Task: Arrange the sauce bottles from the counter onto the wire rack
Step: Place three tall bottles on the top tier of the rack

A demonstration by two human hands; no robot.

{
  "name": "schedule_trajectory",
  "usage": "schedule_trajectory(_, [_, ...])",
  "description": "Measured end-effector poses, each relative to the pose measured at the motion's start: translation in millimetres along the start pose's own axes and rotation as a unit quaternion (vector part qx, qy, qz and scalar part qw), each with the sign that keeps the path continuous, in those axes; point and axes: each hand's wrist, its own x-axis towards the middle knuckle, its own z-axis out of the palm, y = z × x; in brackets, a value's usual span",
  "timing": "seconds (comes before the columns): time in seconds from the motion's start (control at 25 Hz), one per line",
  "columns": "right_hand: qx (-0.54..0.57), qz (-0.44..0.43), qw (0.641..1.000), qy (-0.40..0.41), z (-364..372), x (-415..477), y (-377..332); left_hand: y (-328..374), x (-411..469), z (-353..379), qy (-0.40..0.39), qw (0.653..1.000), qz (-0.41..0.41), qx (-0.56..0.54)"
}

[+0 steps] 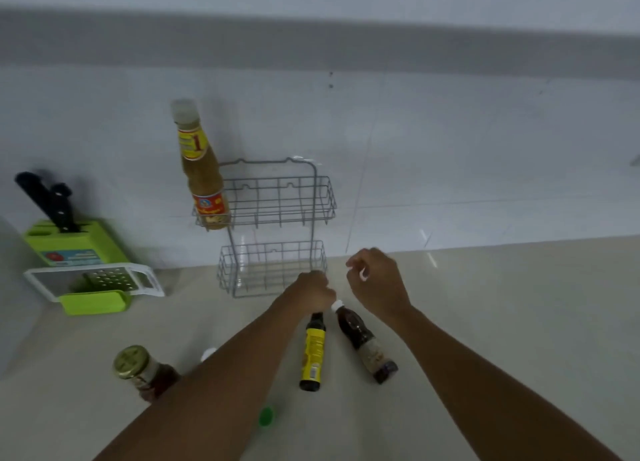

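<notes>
A two-tier grey wire rack (313,197) stands against the white wall. A tall bottle of pale sauce (202,176) stands in the left end of its upper basket; the lower basket (242,270) holds nothing. On the counter, my left hand (313,289) is closed around the top of a dark bottle with a yellow label (312,351). Right beside it stands a dark bottle with a white cap (367,342). My right hand (377,280) hovers just above that cap, fingers loosely curled, holding nothing.
A jar with a gold lid (138,367) stands at the lower left, partly behind my left forearm. A green cap (266,416) and a white cap (207,354) peek out near the arm. A green knife block (74,244) and a grater (104,282) sit at the left.
</notes>
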Motion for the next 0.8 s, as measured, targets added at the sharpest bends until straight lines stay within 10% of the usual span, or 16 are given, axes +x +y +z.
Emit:
schedule_trajectory(0.12, [-0.130, 0.190, 0.945, -0.233, 14.5, -33.8, 43.1, -36.3, 11.1, 60.1, -0.001, 0.996, -0.086, -0.017])
schedule_trajectory(0.24, [-0.192, 0.233, 0.905, -0.300, 26.0, -55.5, 61.1, -60.9, 13.1, 96.6, 0.017, 0.992, -0.121, -0.041])
schedule_trajectory(0.56, [-0.254, 0.248, 0.894, -0.273, 43.1, -76.1, 70.5, -73.7, 14.4, 113.6, 0.032, 0.990, -0.108, -0.086])
schedule_trajectory(0.8, [0.018, 0.324, 0.933, -0.157, 17.3, -79.8, 57.2, -54.6, -20.2, 87.6, 0.071, 0.975, 0.001, -0.212])
